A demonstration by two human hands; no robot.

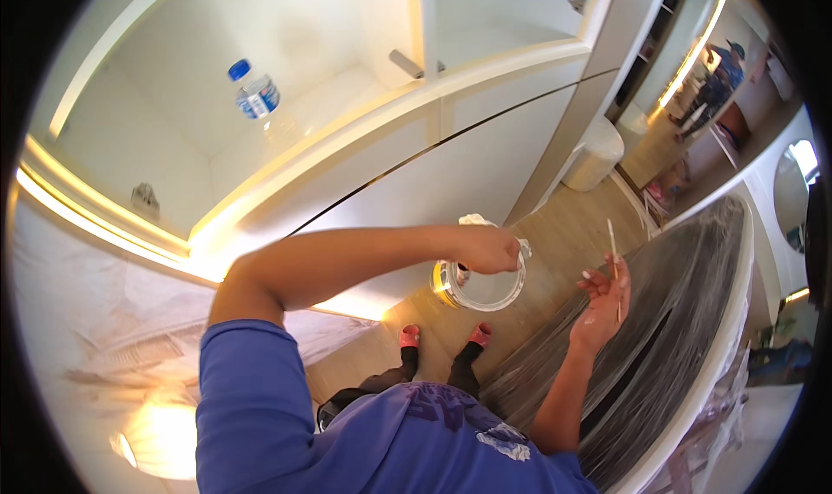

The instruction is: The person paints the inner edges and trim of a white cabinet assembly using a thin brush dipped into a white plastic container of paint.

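Observation:
My left arm reaches across, and my left hand (491, 250) is closed at the far rim of a round paint bucket (444, 286), gripping it from above. The bucket has a white rim smeared with white paint and a yellow patch on its side. Its inside looks pale, and my hand hides part of the opening. Off to the right, my right hand (600, 307) is turned palm up with its fingers curled. A slim stick like a thin paintbrush (612, 238) rises from it, pale at the tip. White smears mark the palm.
A bottle with a blue cap (257, 95) stands in the white cabinet (347, 165). Plastic sheeting covers a dark surface (641, 321) on the right. A white bin (594, 154) stands beyond on the wooden floor (555, 225). A bright lamp (160, 433) glows lower left; people (719, 78) appear far right.

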